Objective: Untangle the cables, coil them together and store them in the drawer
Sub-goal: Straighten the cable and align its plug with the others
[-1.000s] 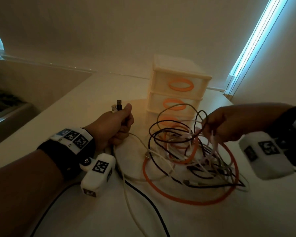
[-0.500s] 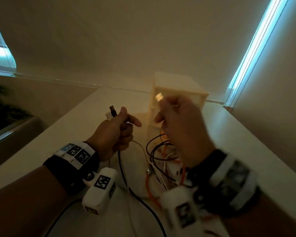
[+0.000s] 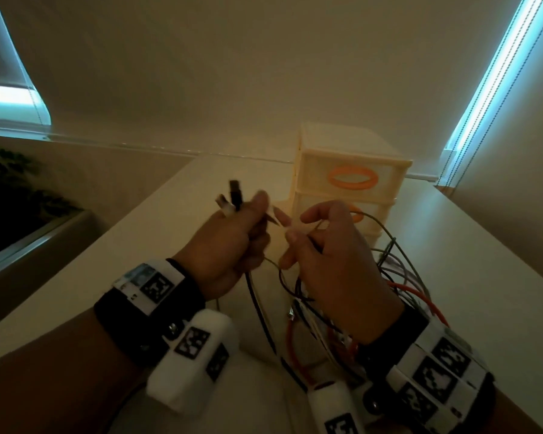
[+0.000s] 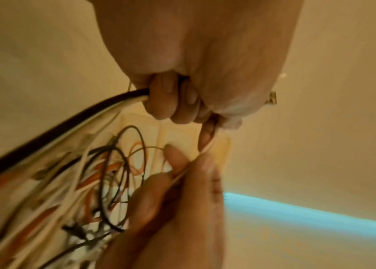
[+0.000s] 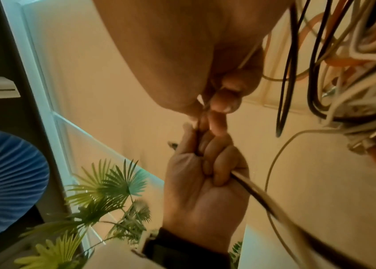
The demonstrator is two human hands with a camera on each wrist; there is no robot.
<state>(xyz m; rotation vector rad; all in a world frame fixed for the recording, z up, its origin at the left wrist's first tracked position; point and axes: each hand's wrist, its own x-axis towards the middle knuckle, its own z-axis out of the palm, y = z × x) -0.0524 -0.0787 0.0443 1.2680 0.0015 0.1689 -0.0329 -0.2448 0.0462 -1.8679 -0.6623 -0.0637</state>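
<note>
My left hand (image 3: pixel 232 242) is held up above the table, gripping a black cable (image 4: pixel 71 116) and a white cable (image 4: pixel 104 109); their plug ends (image 3: pixel 231 198) stick out above the fist. My right hand (image 3: pixel 323 245) is right beside it, pinching a thin white cable (image 4: pixel 196 160) whose end lies at the left forefinger and thumb. A tangle of black, white and orange cables (image 3: pixel 402 277) hangs under and behind the right hand. The cream drawer unit (image 3: pixel 351 151) with orange oval handles stands behind the hands, its drawers closed.
The white table (image 3: pixel 467 277) runs back to a wall with a lit blind edge at the right. A dark ledge (image 3: pixel 29 245) lies to the left, and green palm-like plant leaves (image 5: pixel 104 189) stand below it.
My right hand has left the cable pile, lifted a white cable end, and come in against the left hand. The left hand has risen a little with its two plugs.
</note>
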